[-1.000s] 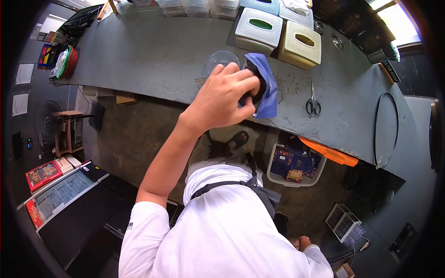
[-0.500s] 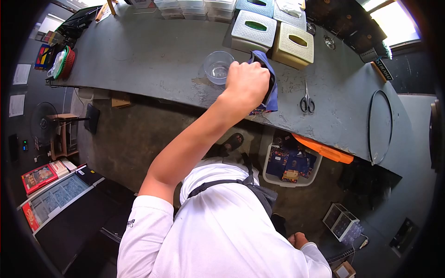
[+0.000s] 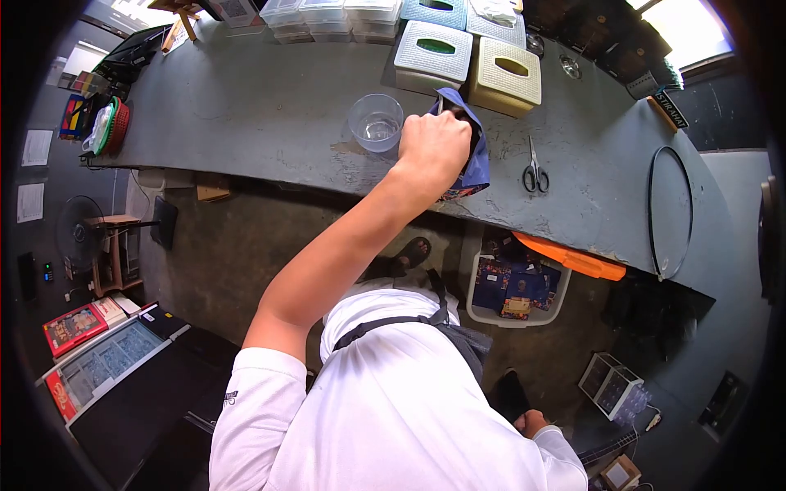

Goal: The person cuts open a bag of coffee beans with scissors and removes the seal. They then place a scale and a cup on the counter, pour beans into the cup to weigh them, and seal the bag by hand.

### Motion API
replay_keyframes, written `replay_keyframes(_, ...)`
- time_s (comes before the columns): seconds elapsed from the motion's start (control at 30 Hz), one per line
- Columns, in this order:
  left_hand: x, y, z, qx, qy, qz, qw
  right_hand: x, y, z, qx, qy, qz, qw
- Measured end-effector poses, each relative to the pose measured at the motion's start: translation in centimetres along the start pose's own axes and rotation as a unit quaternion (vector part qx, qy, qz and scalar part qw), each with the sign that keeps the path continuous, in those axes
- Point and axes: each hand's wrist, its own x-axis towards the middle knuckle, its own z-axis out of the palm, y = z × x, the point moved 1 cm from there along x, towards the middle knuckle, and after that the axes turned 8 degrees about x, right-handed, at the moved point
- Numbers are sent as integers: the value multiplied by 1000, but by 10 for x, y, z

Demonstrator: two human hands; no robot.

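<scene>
My left hand is closed in a fist at the mouth of a dark blue pouch with a patterned lower part, standing near the table's front edge. A thin pale piece shows just above the knuckles, but what the fingers hold is hidden. Left of the hand stands a clear round plastic container, and nothing can be made out inside it. Scissors with black handles lie to the right of the pouch. My right hand hangs low beside my body, its fingers mostly hidden.
Tissue boxes, one white and one cream, stand behind the pouch. Stacked clear boxes are farther back. Below the table edge sits a bin of blue packets, beside an orange panel. A black hoop lies at right.
The view has shifted slightly, so the table items appear a little farther left. My left hand stays at the pouch's mouth, and the pouch seems to lean slightly differently.
</scene>
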Motion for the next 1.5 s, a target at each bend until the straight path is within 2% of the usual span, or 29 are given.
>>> replay_keyframes(0.07,5,2,-12,25,-86,-6,996,24,18,3,-39,24,-38,998)
replay_keyframes(0.13,6,4,-14,43,-97,-5,994,65,32,9,-69,36,-44,996)
replay_keyframes(0.2,6,5,-12,48,-84,-5,995,69,28,11,-72,17,20,997)
replay_keyframes(0.27,2,4,-5,41,-47,-9,998,46,11,9,-52,-28,136,989)
replay_keyframes(0.37,-2,-1,-3,-7,-14,12,1000,30,9,15,-50,-11,111,993)
replay_keyframes(0.47,-3,-1,-9,-17,-26,4,1000,64,10,23,-120,-57,56,990)
replay_keyframes(0.57,-4,1,-12,21,-17,7,1000,58,26,23,-94,34,-11,995)
replay_keyframes(0.67,-12,-1,-8,2,69,61,996,41,29,19,33,115,-28,992)
replay_keyframes(0.7,-13,-1,-9,14,40,60,997,-6,10,2,-79,9,42,996)
replay_keyframes(0.8,-10,0,-16,38,-35,41,998,37,9,-17,-48,-31,116,992)
replay_keyframes(0.87,-2,1,-16,38,-74,12,996,-1,12,-21,12,4,45,999)
replay_keyframes(0.93,-2,2,-14,40,-37,18,998,-8,14,-22,110,48,-41,992)
replay_keyframes(0.97,-3,1,-12,42,-20,21,999,-79,7,-27,169,18,-35,985)
replay_keyframes(1.0,-4,-1,-9,37,-3,27,999,-89,6,-26,149,12,-58,987)
replay_keyframes(1.07,-5,-3,-5,26,32,41,998,-56,11,-22,54,-10,-102,993)
replay_keyframes(1.17,-1,-2,-16,14,-59,23,998,3,27,-16,-51,-52,-151,986)
replay_keyframes(1.23,1,-2,-16,-2,-52,18,998,6,28,-15,-90,-54,-186,977)
replay_keyframes(1.27,3,-1,-15,-10,-47,12,999,8,27,-18,-98,-5,-187,978)
replay_keyframes(1.33,5,2,-15,-18,-37,16,999,-32,25,-23,-75,16,-190,979)
replay_keyframes(1.4,6,1,-13,-39,-12,32,999,7,33,-37,-37,-29,-188,981)
replay_keyframes(1.43,7,-1,-17,-53,-29,36,998,19,36,-40,-16,-52,-187,981)
replay_keyframes(1.5,7,-8,-14,-118,-18,41,992,10,30,-55,8,51,-217,975)
